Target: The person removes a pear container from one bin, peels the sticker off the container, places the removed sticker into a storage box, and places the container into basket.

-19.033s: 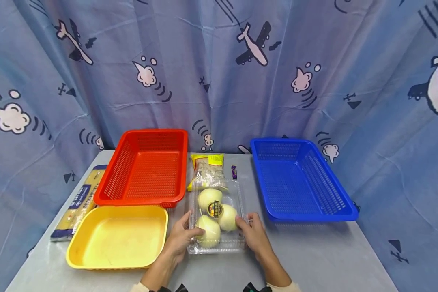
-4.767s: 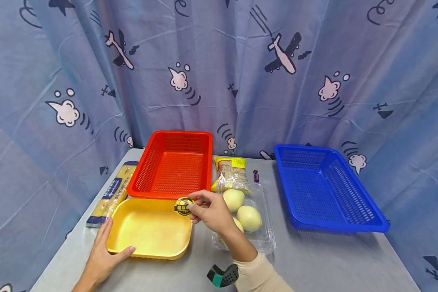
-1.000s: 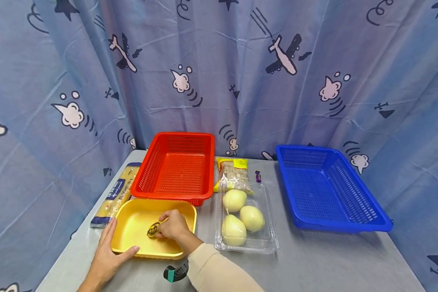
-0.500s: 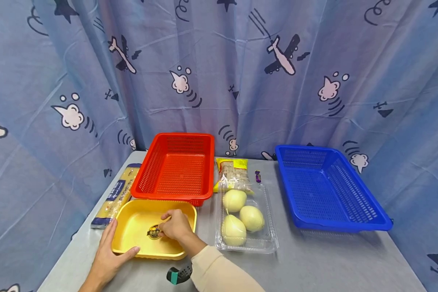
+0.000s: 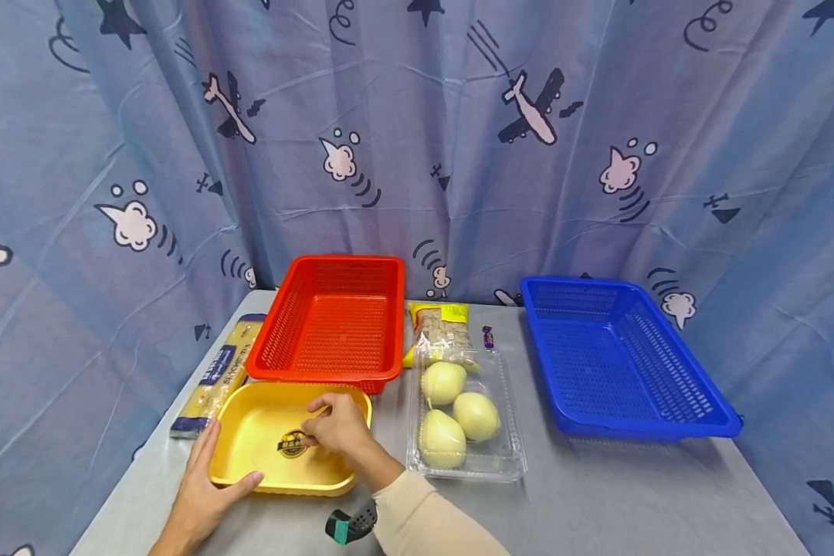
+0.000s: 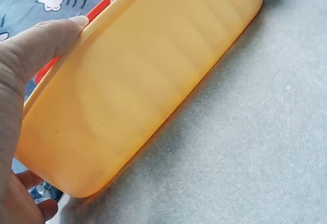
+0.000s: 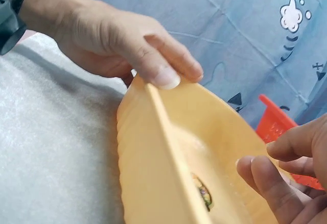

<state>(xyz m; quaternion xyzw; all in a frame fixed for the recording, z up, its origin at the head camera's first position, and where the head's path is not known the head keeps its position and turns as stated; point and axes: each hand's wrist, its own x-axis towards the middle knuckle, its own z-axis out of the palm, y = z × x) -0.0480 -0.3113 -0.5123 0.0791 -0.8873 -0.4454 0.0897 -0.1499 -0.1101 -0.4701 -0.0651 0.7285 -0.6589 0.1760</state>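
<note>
My left hand [image 5: 201,490] grips the near-left corner of a yellow plastic basin [image 5: 250,455], thumb on the front rim and fingers along the left side. In the left wrist view the thumb [image 6: 56,38] lies over the rim and other fingers sit low outside the wall. On the basin floor lies a round black-and-gold fruit label [image 5: 293,444]. My right hand [image 5: 344,426] hovers inside the basin beside the label, fingers loosely bent. In the right wrist view its fingertips [image 7: 248,168] are apart, holding nothing, with the label [image 7: 203,192] below.
A clear box [image 5: 507,455] of three pale pears stands right of the basin. Behind are a red basket [image 5: 347,336], a yellow snack bag [image 5: 439,328] and a small purple-wrapped candy [image 5: 488,337]. A blue basket [image 5: 598,371] is at right, a noodle pack [image 5: 215,378] at left.
The label, earlier on the pear box and then pinched by my right hand, now lies flat in the basin, let go. The left hand moved from the box to the basin and stays there.
</note>
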